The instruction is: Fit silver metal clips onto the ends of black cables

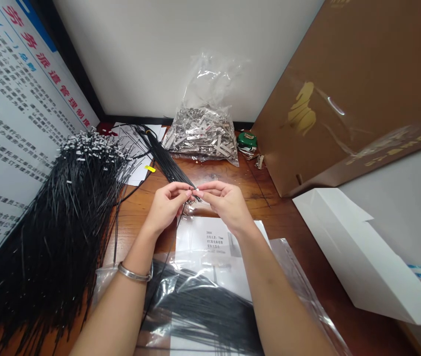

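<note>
My left hand (pixel 166 205) and my right hand (pixel 227 201) meet fingertip to fingertip above the middle of the table. Pinched in the left fingers is a thin black wire (pixel 172 236) that trails down toward me. The right fingers are closed on a tiny white piece (pixel 197 191) at the fingertips; its exact kind is too small to tell. Just behind the fingers lies the near end of a bundle of black wires (pixel 169 165). Below my hands are a printed sheet (pixel 195 237) and a clear plastic bag of black wires (pixel 210 301).
A large heap of black wires with white ends (pixel 47 222) stands at left. Toward the wall are a clear bag of small metal parts (pixel 205 133) and a green tape measure (pixel 246 140). A brown box (pixel 344 89) and a white box (pixel 366 257) stand at right.
</note>
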`<act>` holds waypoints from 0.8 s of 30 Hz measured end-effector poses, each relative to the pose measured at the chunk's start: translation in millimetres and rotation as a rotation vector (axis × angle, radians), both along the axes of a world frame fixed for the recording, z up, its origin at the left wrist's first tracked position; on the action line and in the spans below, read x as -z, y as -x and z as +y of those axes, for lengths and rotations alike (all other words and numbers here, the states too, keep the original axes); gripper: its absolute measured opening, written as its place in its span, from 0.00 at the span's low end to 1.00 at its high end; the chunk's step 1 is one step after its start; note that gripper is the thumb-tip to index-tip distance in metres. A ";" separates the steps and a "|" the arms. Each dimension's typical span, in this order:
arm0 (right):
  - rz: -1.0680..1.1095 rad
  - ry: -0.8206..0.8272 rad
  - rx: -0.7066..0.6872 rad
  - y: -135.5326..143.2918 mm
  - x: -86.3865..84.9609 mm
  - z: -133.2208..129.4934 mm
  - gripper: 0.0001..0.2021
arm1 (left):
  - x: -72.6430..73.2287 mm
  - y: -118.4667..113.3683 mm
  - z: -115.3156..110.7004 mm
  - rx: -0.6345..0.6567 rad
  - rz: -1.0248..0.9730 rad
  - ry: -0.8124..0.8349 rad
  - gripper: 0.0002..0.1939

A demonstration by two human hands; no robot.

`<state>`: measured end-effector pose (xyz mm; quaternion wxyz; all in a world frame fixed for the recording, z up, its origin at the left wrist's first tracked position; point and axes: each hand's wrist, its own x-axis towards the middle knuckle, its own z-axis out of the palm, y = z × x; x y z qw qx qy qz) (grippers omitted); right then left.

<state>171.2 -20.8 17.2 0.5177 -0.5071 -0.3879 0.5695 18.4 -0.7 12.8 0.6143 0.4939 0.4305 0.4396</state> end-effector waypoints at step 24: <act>-0.077 -0.057 -0.018 0.4 1.8 0.1 0.15 | -2.4 -0.8 0.5 -0.062 -0.016 0.062 0.19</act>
